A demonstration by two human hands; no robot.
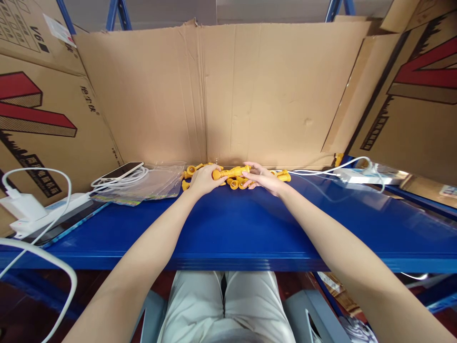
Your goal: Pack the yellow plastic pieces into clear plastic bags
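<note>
Yellow plastic pieces [234,183] lie in a low heap at the back of the blue shelf [243,224], in front of a cardboard wall. My left hand [205,180] rests on the left part of the heap, palm down, its fingertips largely hidden. One longer yellow piece [233,172] lies across the top, between both hands. My right hand [264,178] is at the right of the heap, fingers apart and touching or next to the right end of that piece; whether it grips it is unclear. More yellow pieces [283,176] show beyond the right hand.
Clear plastic bags [157,183], a phone [123,170] and coiled white cable lie left of the heap. At the far left is a power strip with a charger [24,208]. Another white strip [369,176] with cables stands right. Cardboard boxes [424,109] flank both sides.
</note>
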